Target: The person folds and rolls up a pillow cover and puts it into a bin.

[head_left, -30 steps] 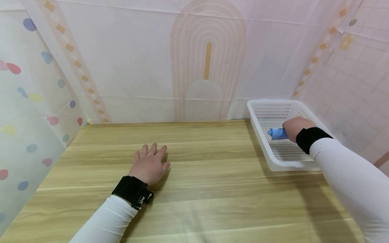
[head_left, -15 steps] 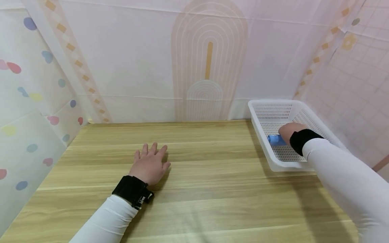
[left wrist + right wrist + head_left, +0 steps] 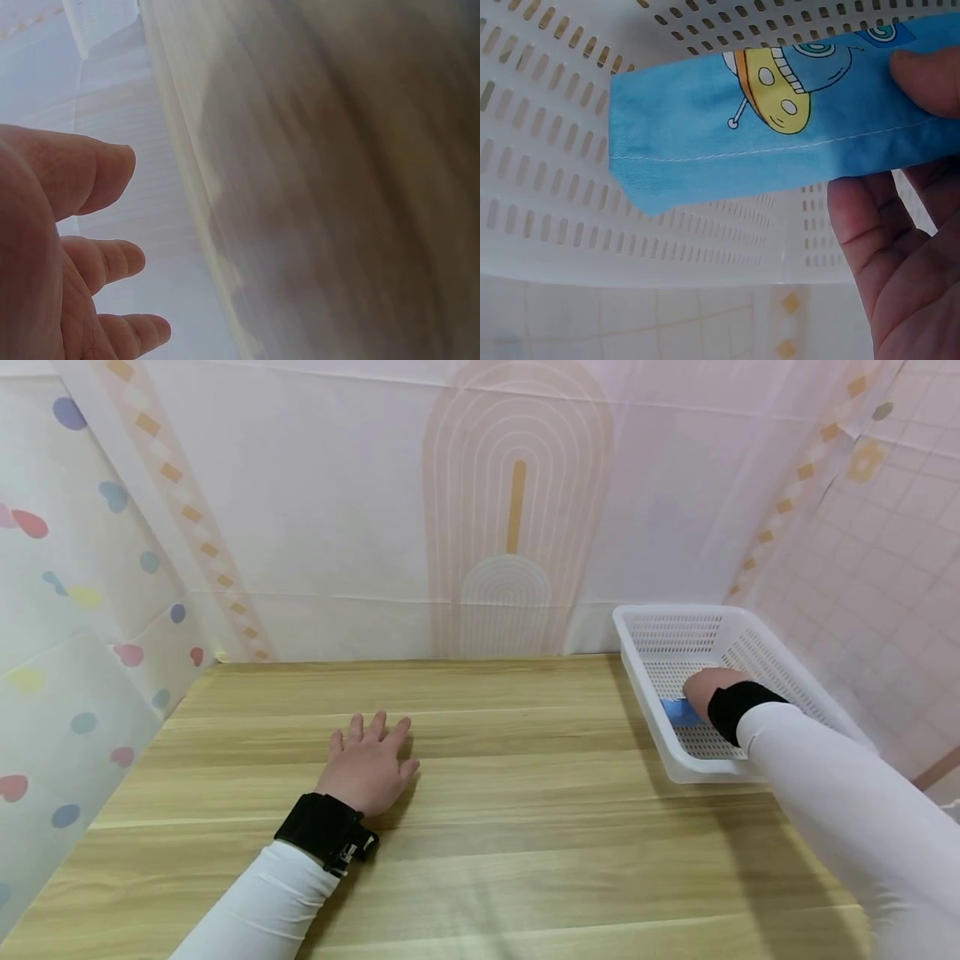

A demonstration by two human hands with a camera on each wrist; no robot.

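In the head view my right hand (image 3: 709,688) is down inside a white perforated plastic basket (image 3: 705,768). It grips a folded blue cloth (image 3: 681,712), low over the basket's floor. The right wrist view shows this cloth's (image 3: 705,135) stitched edge and a yellow cartoon print, pinched between thumb and fingers. Whether the cloth touches the floor of the basket I cannot tell. My left hand (image 3: 365,770) lies palm down on the wooden table, fingers spread, holding nothing. The left wrist view shows its thumb and fingertips (image 3: 112,176) beside the tabletop.
The wooden table (image 3: 495,827) stretches between the left hand and the basket. Patterned sheets hang behind the table (image 3: 337,527), on the left (image 3: 90,677) and on the right (image 3: 892,577). The basket stands at the back right, close to the right sheet.
My right hand has moved left and lower into the basket with the blue cloth, which now sits nearer the basket's left wall. The left hand has stayed in place.
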